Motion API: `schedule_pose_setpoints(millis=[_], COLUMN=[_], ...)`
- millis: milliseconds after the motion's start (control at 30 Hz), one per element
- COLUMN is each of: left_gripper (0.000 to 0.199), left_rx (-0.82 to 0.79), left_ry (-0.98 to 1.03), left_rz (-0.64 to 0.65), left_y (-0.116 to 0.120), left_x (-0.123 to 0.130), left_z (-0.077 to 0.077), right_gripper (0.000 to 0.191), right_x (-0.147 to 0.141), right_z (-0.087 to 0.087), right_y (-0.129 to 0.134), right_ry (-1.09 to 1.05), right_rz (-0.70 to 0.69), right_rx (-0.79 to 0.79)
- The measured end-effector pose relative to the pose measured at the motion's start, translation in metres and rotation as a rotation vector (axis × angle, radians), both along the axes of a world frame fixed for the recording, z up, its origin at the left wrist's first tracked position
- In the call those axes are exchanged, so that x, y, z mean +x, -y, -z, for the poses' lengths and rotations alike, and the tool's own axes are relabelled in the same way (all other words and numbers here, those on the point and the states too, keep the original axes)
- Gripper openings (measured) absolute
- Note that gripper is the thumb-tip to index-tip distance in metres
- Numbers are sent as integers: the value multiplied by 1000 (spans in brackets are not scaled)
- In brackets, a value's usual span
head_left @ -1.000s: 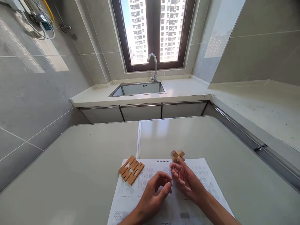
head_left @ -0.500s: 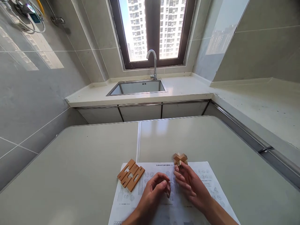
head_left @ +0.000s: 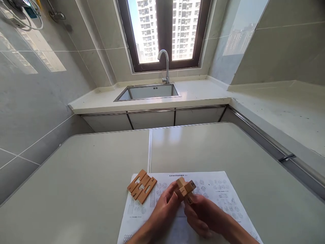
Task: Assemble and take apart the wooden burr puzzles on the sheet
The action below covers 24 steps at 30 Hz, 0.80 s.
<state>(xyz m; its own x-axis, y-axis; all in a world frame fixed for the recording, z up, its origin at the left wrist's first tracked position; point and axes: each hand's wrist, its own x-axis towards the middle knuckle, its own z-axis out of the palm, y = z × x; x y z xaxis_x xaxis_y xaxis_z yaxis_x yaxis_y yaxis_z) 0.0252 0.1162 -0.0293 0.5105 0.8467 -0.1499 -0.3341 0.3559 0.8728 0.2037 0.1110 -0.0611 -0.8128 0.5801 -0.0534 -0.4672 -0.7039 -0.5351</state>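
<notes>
Between my two hands is a small wooden burr puzzle (head_left: 186,188), a cross of interlocked blocks with numbers on some ends. My left hand (head_left: 166,203) grips its left side between thumb and fingers. With its fingers curled in, my right hand (head_left: 203,213) holds the lower right end. Both hands are over a printed instruction sheet (head_left: 218,189) covered in small diagrams. On the sheet's upper left corner lie flat wooden puzzle pieces (head_left: 142,186), notched, numbered and set side by side. My fingers hide part of the burr puzzle.
The pale table (head_left: 76,189) has a seam down its middle. Beyond it runs a white counter (head_left: 198,91) with a steel sink (head_left: 149,93) and a faucet (head_left: 167,66) under a window. Tiled walls stand on both sides.
The burr puzzle has come down from the sheet's top edge toward me, in my right hand. My left hand, empty before, has closed on it. The flat pieces stay put.
</notes>
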Motion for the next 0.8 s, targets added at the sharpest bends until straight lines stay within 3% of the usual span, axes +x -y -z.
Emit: schedule_pose_setpoints(millis=[67, 200, 400, 700, 800], left_gripper=[83, 66, 71, 56, 59], left_rx=[7, 18, -10, 22, 37], left_ry=[-33, -69, -2, -2, 34], left_rz=[66, 134, 70, 79, 81], left_y=[0, 1, 4, 4, 4], left_x=[-1, -1, -2, -7, -8], left_z=[-6, -14, -7, -11, -11], right_gripper=[52, 57, 64, 47, 45], right_x=[-3, -5, -6, 4, 7], right_z=[-3, -6, -9, -12, -12], right_y=[2, 4, 6, 7, 8], right_ry=[-16, -41, 15, 159, 219], right_rz=[-37, -69, -37, -7, -1], right_rx=[15, 60, 171, 326, 391])
